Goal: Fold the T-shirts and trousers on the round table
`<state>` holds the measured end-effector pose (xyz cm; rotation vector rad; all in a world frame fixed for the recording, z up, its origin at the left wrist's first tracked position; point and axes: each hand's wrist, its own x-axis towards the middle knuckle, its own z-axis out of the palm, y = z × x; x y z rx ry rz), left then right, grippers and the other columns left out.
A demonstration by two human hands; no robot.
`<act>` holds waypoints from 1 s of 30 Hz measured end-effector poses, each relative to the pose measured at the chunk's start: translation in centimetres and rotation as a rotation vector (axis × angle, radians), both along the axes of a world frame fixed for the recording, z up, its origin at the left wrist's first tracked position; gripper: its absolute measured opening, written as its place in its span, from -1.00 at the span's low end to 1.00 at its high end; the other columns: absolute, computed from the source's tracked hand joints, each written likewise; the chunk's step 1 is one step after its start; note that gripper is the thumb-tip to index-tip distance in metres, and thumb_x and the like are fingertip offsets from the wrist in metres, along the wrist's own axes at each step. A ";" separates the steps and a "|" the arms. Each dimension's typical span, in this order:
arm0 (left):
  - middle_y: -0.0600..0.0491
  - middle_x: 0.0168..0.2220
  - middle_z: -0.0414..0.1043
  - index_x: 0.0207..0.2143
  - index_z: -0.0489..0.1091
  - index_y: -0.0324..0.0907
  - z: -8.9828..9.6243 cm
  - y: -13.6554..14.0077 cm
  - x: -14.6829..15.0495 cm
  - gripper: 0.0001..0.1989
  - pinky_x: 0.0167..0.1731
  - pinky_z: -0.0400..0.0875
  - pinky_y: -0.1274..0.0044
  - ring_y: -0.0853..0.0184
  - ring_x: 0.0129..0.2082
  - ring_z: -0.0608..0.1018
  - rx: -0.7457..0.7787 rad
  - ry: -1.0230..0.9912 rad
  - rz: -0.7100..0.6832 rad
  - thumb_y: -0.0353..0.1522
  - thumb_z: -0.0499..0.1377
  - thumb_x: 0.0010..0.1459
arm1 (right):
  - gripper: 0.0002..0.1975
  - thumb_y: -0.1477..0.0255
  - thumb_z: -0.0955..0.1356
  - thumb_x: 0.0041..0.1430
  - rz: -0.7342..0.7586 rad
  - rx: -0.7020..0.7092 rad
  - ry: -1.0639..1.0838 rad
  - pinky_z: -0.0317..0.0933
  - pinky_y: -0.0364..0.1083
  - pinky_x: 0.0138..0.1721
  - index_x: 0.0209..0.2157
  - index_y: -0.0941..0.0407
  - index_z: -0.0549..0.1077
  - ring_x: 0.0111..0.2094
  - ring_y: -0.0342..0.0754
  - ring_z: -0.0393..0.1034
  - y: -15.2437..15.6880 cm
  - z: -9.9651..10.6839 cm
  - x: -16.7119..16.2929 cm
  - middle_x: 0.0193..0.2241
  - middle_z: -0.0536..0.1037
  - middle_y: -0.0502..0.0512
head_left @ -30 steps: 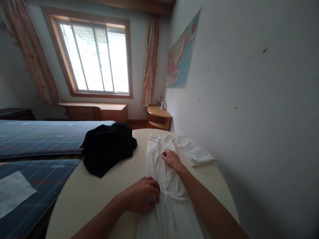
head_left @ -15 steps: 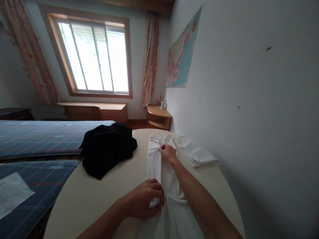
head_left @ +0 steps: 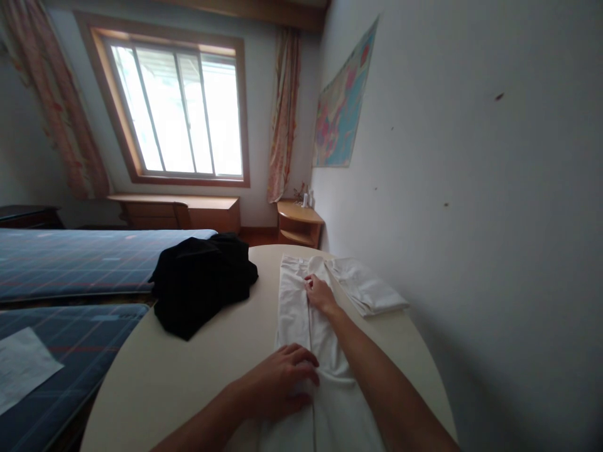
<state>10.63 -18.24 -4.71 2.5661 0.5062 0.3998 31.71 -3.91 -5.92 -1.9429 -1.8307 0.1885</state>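
Observation:
White trousers (head_left: 294,314) lie lengthwise on the round table, with a long edge running down their middle and some creases. Near their gathered top end, my right hand (head_left: 321,295) pinches the cloth at that edge between thumb and fingers. My left hand (head_left: 287,380) rests lower down on the same trousers, its fingers curved and apart from the thumb, nothing visible between them. The trousers run off the bottom of the view, partly covered by my left hand and right forearm.
A folded white garment (head_left: 370,289) lies to the right on the cream round table (head_left: 202,376). Crumpled black clothing (head_left: 202,279) sits at its left edge. Plaid mattresses (head_left: 70,320) with a paper sheet (head_left: 26,364) are on the left; a wall (head_left: 494,270) rises on the right.
My left hand has shifted slightly right and its thumb and fingers have loosened. The cloth edge between the hands lies flatter and straighter. My right hand has barely moved.

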 end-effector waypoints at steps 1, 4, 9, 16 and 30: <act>0.02 0.17 0.32 0.02 0.39 0.02 0.0 0.0 -0.1 -0.59 0.16 0.27 0.31 0.16 0.14 0.38 -0.009 0.005 0.018 -0.35 0.28 0.09 | -0.70 0.43 0.19 0.33 0.010 0.007 -0.015 0.18 -0.14 -0.10 0.02 0.08 0.42 -0.07 -0.06 0.43 -0.2 0.0 0.2 -0.11 0.58 0.10; -0.04 0.27 0.19 0.18 0.25 0.01 -0.2 0.2 -0.2 -0.45 0.20 0.23 0.25 0.11 0.23 0.29 -0.015 0.013 0.049 -0.30 0.25 0.13 | -0.70 0.52 0.21 0.27 0.036 0.013 -0.065 0.14 -0.14 0.01 -0.05 0.11 0.48 0.00 -0.05 0.38 -1.0 0.1 1.1 -0.05 0.55 0.13; 0.02 0.21 0.29 0.05 0.42 0.04 -0.3 0.2 -0.1 -0.64 0.21 0.22 0.26 0.11 0.23 0.29 0.056 0.018 0.004 -0.28 0.22 0.19 | -0.72 0.46 0.26 0.24 0.077 -0.034 -0.134 0.11 -0.09 0.09 -0.07 0.18 0.52 0.04 0.02 0.36 -3.1 -0.1 3.1 -0.04 0.53 0.25; -0.05 0.33 0.13 0.23 0.29 0.06 -0.1 -1.1 0.7 -0.37 0.25 0.11 0.10 -0.07 0.32 0.17 0.064 0.095 -0.109 -0.04 0.25 0.12 | -0.42 0.16 0.17 0.36 0.188 -0.180 -0.184 -0.17 0.12 0.30 0.32 0.10 0.17 0.37 0.12 -0.09 -6.9 -1.5 3.7 0.37 0.04 0.22; -0.06 0.41 -0.10 0.32 0.13 0.07 0.1 0.5 0.3 -0.24 0.27 -0.08 -0.03 -0.16 0.37 -0.05 0.084 0.145 -0.035 -0.09 0.27 0.10 | -0.43 0.03 0.17 0.33 0.273 -0.037 -0.130 -0.13 0.05 0.29 0.23 0.03 0.32 0.31 0.06 0.07 -9.2 -1.3 2.6 0.29 0.25 0.17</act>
